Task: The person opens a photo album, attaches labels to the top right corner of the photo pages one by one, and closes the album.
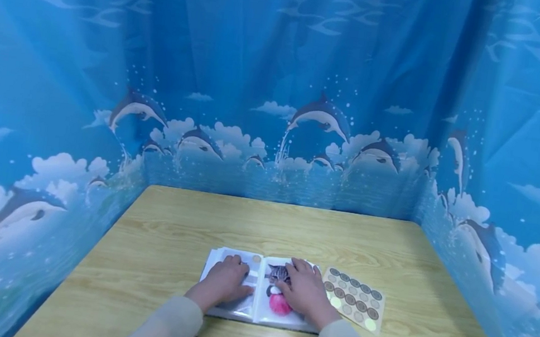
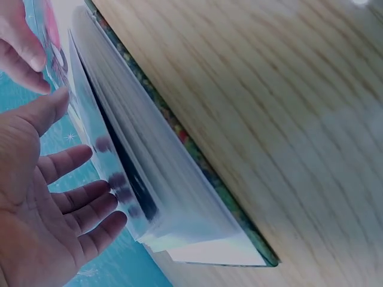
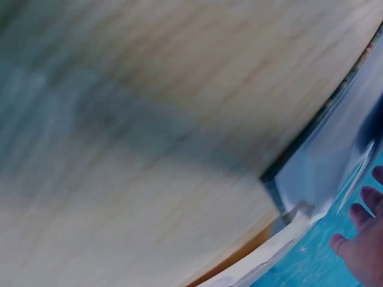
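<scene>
An open photo album (image 1: 211, 265) with clear page sleeves lies flat before me. My left hand (image 1: 228, 278) rests on its left page, fingers spread and nearly straight. In the left wrist view these fingertips (image 2: 99, 191) touch the glossy page above a thick stack of sleeves (image 2: 137, 131). My right hand (image 1: 307, 288) lies over the right page, partly covering a cat picture (image 1: 279, 273) with a pink ball shape (image 1: 279, 304) below it. Its relaxed fingers (image 3: 359, 216) show at the edge of the right wrist view. A small round sticker (image 1: 256, 258) sits atop the left page.
A sheet of round, coin-like stickers (image 1: 359, 304) lies at an angle on the table, just right of the album. The wood-grain table (image 1: 273, 225) is bordered by blue dolphin-print curtains (image 1: 261, 77) at the back and both sides.
</scene>
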A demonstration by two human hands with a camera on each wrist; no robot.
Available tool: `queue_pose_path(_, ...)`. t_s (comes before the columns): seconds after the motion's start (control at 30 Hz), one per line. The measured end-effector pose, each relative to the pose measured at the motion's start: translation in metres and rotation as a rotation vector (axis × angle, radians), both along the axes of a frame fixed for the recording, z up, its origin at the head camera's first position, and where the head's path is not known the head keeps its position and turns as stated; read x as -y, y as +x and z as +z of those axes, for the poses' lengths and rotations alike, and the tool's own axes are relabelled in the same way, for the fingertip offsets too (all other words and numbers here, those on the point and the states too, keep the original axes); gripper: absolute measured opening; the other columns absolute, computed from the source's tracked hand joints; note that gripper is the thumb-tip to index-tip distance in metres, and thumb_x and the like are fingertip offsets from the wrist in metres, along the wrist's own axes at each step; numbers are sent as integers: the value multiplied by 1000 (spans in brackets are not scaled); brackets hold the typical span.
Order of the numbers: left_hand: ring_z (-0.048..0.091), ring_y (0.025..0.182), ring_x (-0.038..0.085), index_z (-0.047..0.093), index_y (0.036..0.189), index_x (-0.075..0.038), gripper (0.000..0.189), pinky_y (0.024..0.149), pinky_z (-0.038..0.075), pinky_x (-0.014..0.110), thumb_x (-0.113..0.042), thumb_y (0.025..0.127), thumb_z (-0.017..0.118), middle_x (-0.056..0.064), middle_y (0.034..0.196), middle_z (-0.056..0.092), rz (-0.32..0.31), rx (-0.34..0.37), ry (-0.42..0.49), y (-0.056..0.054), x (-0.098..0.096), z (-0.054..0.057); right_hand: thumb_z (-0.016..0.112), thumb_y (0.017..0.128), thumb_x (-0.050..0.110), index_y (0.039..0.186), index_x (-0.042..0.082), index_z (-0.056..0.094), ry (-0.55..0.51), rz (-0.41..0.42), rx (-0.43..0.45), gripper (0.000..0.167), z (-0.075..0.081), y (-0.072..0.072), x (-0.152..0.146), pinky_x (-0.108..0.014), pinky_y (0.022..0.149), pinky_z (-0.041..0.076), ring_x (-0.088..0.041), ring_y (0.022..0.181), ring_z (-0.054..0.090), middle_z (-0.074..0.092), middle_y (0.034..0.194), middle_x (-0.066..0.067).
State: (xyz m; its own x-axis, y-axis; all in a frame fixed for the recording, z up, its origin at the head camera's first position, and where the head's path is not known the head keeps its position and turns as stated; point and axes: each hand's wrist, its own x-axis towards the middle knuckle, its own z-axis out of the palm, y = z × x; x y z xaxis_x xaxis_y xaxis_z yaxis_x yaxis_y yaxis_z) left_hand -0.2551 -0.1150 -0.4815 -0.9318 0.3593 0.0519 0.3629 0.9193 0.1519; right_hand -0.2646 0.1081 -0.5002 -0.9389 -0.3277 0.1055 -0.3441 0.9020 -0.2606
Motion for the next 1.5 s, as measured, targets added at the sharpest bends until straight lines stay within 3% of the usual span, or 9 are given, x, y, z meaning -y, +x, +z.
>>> queue_pose_path(0.2, 55, 95, 29, 68, 107, -5, 44, 81, 51, 45, -42, 85, 76, 11, 97, 58, 31, 9, 12, -3, -6, 0, 61, 96, 41, 138, 1, 54, -62, -57, -17, 58, -3, 7, -18, -60, 115, 21, -41, 138, 37, 44, 148, -22)
queue_pose_path(0.43, 58, 94, 29, 68, 110, -4, 43, 79, 52, 45, -39, 85, 75, 11, 98, 59, 38, -30, 52, -6, -15, 3, 60, 97, 36, 138, -4, 53, -151, -147, -34, 57, -5, 16, -45, -62, 114, 23, -45, 136, 37, 45, 145, -26)
queue_pose_path(0.7, 60, 102, 32, 65, 118, -5, 46, 85, 52, 49, -38, 87, 74, 14, 110, 63, 27, -14, 88, -6, -34, 8, 58, 99, 33, 141, -5, 49, -175, -235, -36, 57, 2, 26, -71, -64, 112, 23, -48, 136, 36, 43, 146, -27)
queue_pose_path(0.87, 59, 107, 33, 65, 120, -4, 47, 91, 50, 51, -38, 88, 72, 15, 114, 63, 18, 24, 106, -4, -53, 10, 54, 101, 34, 141, -6, 48, -217, -294, -22, 57, 4, 33, -92, -68, 111, 21, -51, 135, 35, 42, 146, -30)
queue_pose_path(1.1, 61, 96, 26, 68, 116, -7, 47, 83, 53, 44, -44, 88, 71, 8, 100, 64, -26, -19, 70, -3, -85, 8, 54, 100, 33, 138, -12, 46, -212, -371, 14, 60, 2, 45, -121, -72, 106, 23, -55, 131, 35, 39, 143, -37)
queue_pose_path(1.27, 61, 105, 26, 63, 129, -9, 54, 89, 52, 43, -46, 90, 68, 10, 115, 64, -50, -15, 44, -1, -109, 5, 53, 100, 33, 139, -13, 44, -213, -416, 54, 61, 1, 53, -142, -75, 104, 22, -59, 130, 32, 36, 144, -39)
queue_pose_path(1.37, 60, 110, 27, 65, 125, -10, 50, 90, 52, 45, -47, 92, 66, 11, 122, 63, -70, -37, 27, 0, -122, 2, 51, 101, 34, 136, -13, 47, -192, -431, 56, 59, 0, 58, -152, -75, 103, 24, -60, 129, 34, 36, 142, -40)
queue_pose_path(1.5, 59, 112, 26, 67, 121, -11, 47, 94, 51, 44, -49, 92, 65, 10, 119, 63, -95, -59, 3, 0, -137, -2, 49, 102, 34, 133, -17, 47, -154, -452, 78, 60, -1, 63, -160, -75, 102, 27, -61, 128, 34, 35, 141, -43)
